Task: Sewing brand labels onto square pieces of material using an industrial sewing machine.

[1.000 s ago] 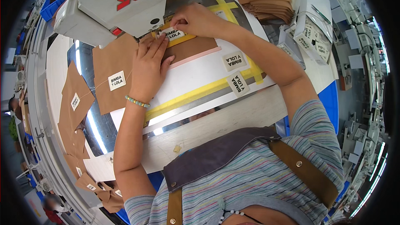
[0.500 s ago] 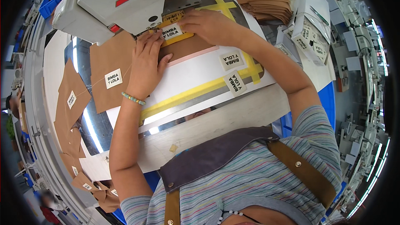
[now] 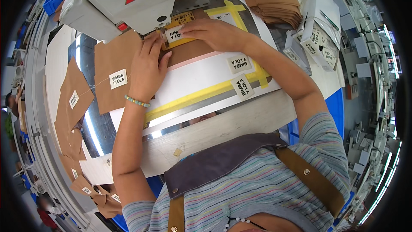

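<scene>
Under the head of a sewing machine [image 3: 128, 0], a white label [image 3: 172, 36] with dark print sits inside a yellow frame [image 3: 189, 41] on a brown fabric piece [image 3: 189, 56]. My left hand [image 3: 148, 68] lies flat at the left end of the frame, fingers stretched toward the needle area and thumb out to the side. From the right, my right hand [image 3: 216, 35] rests on the frame, its fingertips over the label's right part. Its fingers look extended and pressed down, not wrapped round anything. The needle itself is hard to make out.
Two loose labels [image 3: 239, 64] lie right of the work on the yellow-taped white board [image 3: 197, 77]. Brown pieces with labels, joined by thread [image 3: 103, 80], trail off left. Back right are a brown stack [image 3: 270, 4] and a white box [image 3: 319, 21] of labels.
My right hand has shifted a little left and now covers more of the label. My left hand stays almost in place, its fingers slightly lower against the frame. The whole view has shifted slightly.
</scene>
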### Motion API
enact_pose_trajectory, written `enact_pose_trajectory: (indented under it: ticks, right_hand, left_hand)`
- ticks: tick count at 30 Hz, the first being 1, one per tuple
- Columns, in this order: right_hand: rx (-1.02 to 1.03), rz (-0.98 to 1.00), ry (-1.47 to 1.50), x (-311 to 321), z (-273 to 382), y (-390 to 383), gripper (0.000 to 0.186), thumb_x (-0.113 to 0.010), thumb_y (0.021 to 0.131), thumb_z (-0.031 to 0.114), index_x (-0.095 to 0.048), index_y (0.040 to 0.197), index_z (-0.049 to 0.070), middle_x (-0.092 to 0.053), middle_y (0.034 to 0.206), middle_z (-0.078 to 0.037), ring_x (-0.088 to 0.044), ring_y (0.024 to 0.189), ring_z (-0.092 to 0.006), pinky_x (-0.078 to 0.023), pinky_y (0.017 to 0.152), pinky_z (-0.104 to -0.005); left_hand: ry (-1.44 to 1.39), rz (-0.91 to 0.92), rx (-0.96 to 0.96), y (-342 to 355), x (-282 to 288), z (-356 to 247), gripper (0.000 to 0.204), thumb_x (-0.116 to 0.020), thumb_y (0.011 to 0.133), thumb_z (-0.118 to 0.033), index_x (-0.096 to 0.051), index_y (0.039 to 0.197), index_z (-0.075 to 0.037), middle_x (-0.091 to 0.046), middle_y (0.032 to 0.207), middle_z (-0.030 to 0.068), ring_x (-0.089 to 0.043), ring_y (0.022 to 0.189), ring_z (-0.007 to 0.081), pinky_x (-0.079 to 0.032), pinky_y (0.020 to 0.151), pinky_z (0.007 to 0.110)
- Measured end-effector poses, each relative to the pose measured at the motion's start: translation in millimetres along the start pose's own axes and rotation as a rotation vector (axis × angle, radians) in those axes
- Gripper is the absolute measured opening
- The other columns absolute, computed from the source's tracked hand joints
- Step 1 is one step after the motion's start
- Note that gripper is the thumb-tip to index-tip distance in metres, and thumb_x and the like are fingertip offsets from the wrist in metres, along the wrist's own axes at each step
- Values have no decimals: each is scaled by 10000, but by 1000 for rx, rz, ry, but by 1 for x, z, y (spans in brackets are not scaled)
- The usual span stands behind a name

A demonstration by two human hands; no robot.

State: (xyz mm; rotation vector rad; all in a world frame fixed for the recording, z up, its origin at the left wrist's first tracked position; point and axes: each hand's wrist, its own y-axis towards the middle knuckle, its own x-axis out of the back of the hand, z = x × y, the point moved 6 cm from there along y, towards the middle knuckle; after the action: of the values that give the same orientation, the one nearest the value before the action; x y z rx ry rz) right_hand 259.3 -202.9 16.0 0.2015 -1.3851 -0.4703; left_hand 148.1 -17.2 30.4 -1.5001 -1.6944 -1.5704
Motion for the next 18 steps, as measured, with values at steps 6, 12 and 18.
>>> enact_pose_trajectory:
  ticks: [6,12,18]
  right_hand:
    - [5,108,-18,-1,0,12,473,-596,961,-23,-720,1397,110,-641,1533,-40,-575,1412,-285,-485,1184,-416]
    - [36,206,-117,-3,7,23,549,-611,949,-10,-706,1444,207,-601,1590,22,-548,1424,-233,-439,1183,-413]
    - [5,209,-98,-2,5,23,639,-601,911,-88,-680,1473,206,-571,1618,24,-530,1436,-259,-435,1198,-431]
  left_hand:
    - [147,-9,25,-7,-1,2,434,-749,981,-134,-654,1361,52,-696,1379,217,-654,1270,406,-558,1067,463]
    - [203,56,13,-14,-4,3,442,-706,1014,-167,-631,1381,67,-676,1436,228,-634,1322,403,-550,1083,466]
    - [301,114,-13,-10,-4,-5,482,-720,992,-124,-601,1418,66,-668,1453,221,-632,1316,403,-544,1087,470]
